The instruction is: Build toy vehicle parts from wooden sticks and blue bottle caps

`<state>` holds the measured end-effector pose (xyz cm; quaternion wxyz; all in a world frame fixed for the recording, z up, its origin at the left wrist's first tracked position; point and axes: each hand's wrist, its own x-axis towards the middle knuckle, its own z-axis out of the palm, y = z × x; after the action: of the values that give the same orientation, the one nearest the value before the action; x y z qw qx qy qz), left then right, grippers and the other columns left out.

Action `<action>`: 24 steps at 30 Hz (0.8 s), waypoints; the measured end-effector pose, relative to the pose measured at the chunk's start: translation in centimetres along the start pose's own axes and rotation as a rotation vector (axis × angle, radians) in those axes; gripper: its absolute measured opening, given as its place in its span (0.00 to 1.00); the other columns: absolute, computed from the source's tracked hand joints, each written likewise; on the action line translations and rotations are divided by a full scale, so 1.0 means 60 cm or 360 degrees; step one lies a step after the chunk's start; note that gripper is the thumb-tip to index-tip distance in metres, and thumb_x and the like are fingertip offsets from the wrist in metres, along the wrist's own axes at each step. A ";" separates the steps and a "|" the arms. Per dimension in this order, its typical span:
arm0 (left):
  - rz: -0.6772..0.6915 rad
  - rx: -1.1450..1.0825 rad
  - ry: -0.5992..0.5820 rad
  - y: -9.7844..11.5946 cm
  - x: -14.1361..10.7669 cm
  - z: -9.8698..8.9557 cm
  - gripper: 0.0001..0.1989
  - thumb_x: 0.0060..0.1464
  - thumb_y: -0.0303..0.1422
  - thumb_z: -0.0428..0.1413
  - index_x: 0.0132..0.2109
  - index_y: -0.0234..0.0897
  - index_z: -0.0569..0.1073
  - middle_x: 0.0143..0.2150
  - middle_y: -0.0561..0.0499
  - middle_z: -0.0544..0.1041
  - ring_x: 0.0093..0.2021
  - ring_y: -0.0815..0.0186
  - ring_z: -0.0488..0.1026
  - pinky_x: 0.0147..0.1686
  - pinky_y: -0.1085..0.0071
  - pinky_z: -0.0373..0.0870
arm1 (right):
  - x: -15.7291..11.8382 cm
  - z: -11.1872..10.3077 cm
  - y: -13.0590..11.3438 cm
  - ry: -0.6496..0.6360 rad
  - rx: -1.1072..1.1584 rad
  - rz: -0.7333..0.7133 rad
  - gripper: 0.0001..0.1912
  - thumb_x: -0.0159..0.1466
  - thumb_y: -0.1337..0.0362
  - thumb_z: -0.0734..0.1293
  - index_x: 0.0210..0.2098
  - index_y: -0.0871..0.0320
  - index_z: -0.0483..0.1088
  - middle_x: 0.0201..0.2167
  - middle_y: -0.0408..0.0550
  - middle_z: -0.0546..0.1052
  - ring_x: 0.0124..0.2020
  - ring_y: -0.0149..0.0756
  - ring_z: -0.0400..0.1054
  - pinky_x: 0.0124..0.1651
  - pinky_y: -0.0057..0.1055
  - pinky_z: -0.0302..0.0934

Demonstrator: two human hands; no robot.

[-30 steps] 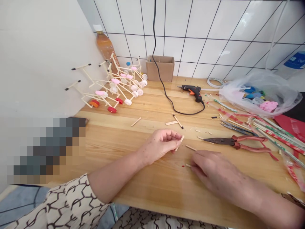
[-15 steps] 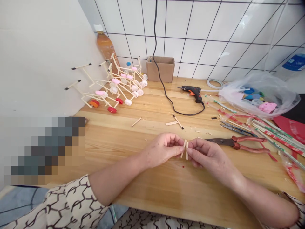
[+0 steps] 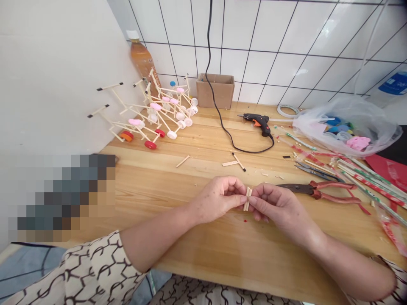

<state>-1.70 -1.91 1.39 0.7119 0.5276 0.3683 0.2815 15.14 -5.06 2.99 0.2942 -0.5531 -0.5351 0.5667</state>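
Observation:
Between thumb and fingers, my left hand pinches a short wooden stick. My right hand pinches a second short wooden stick. The two pieces stand side by side, nearly parallel, and seem to touch along their length; fingertips cover their middles. Just beyond my hands lie a T-shaped pair of sticks with black tips and a single loose stick. A pair of pliers with reddish handles rests close to my right hand.
Bicycle-like stick models with bottle-cap wheels stand at the back left beside a drink bottle. Further back are a cardboard box and a corded glue gun. Scissors, wrapped chopsticks and a plastic bag occupy the right.
The two short sticks have come together from a slight gap and tilt, and now stand side by side. My hands have drawn slightly closer.

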 end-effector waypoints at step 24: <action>0.0016 0.0003 -0.0016 0.000 -0.002 0.000 0.03 0.48 0.23 0.57 0.28 0.31 0.70 0.25 0.54 0.73 0.27 0.74 0.69 0.30 0.76 0.65 | 0.003 0.001 0.009 -0.0044 0.0069 -0.0035 0.15 0.54 0.52 0.68 0.25 0.59 0.66 0.22 0.43 0.71 0.20 0.25 0.63 0.24 0.25 0.56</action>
<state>-1.75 -2.01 1.44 0.7118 0.5316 0.3623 0.2819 15.18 -5.05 2.44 0.3049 -0.5329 -0.5328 0.5824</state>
